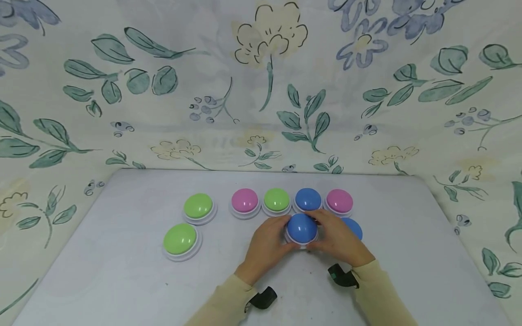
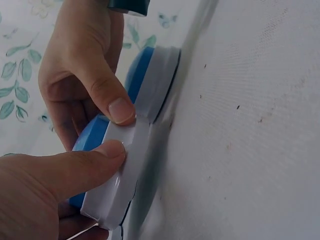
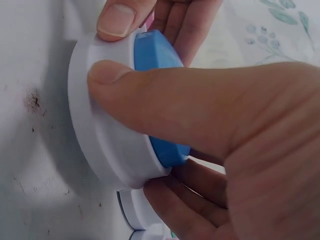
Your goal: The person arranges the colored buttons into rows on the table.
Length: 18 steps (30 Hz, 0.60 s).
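Note:
A round blue push button (image 1: 302, 227) with a white base is between my two hands near the middle of the table. My left hand (image 1: 266, 246) grips its left side, the thumb (image 2: 102, 162) lying on the white base. From the other side my right hand (image 1: 342, 239) holds it, its thumb (image 3: 125, 92) along the base too. Both thumb tips come close together at the near side. A shadow shows under the base; whether it touches the table I cannot tell. Another blue button (image 1: 354, 227) stands just right, partly hidden by my right hand.
Behind, a row holds a pink button (image 1: 244, 200), a green button (image 1: 277, 199), a blue button (image 1: 308, 199) and a second pink button (image 1: 340, 200). Two green buttons (image 1: 198, 205) stand at left on the white table (image 1: 122, 280). A flowered cloth (image 1: 220, 136) hangs beyond.

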Each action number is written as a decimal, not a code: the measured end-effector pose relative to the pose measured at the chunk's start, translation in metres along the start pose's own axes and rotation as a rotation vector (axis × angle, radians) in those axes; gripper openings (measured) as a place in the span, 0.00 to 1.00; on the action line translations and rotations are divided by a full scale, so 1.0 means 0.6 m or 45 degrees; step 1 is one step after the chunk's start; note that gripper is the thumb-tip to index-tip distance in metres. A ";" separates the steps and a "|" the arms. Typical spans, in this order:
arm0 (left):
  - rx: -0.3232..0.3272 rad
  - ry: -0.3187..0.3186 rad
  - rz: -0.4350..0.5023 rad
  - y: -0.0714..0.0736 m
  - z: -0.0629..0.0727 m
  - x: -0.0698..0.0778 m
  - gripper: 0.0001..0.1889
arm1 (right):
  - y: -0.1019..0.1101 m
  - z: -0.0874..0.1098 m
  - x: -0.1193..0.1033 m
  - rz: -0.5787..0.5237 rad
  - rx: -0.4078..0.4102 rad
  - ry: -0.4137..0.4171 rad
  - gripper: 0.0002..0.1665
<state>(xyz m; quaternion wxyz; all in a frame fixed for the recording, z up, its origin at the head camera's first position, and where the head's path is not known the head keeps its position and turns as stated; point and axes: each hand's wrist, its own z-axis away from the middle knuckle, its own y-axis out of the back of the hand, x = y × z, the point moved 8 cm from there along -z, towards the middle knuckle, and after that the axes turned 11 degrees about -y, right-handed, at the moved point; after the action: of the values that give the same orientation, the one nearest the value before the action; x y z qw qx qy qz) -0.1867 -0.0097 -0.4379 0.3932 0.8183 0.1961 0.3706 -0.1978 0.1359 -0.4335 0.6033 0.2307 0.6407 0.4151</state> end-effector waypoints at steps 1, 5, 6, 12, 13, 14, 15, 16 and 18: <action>0.000 -0.003 -0.005 -0.001 -0.001 0.001 0.36 | 0.000 0.000 0.001 0.000 -0.002 -0.006 0.48; -0.004 -0.006 -0.013 -0.006 -0.003 0.003 0.36 | 0.001 0.000 0.004 0.014 -0.004 -0.026 0.47; -0.003 -0.007 -0.011 -0.007 -0.004 0.003 0.36 | 0.001 0.000 0.005 0.019 -0.005 -0.031 0.47; -0.024 0.010 0.009 -0.016 -0.007 0.002 0.35 | -0.001 -0.002 0.013 0.021 -0.023 -0.060 0.46; -0.030 0.015 0.013 -0.018 -0.007 0.002 0.35 | -0.001 -0.002 0.014 0.020 -0.025 -0.063 0.46; -0.035 0.019 0.015 -0.020 -0.008 0.002 0.35 | 0.000 -0.002 0.015 0.024 -0.026 -0.064 0.46; -0.042 0.026 0.020 -0.021 -0.008 0.002 0.36 | 0.001 -0.002 0.016 0.027 -0.025 -0.064 0.46; -0.046 0.031 0.026 -0.023 -0.009 0.002 0.36 | 0.001 -0.002 0.016 0.034 -0.024 -0.062 0.46; -0.048 0.035 0.034 -0.025 -0.010 0.003 0.36 | 0.004 -0.001 0.016 0.045 -0.021 -0.064 0.46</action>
<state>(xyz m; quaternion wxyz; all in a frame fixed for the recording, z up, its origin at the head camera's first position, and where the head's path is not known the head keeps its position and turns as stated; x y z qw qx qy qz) -0.1906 0.0035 -0.4464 0.4009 0.8082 0.1835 0.3904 -0.2005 0.1445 -0.4373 0.6136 0.2471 0.6178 0.4250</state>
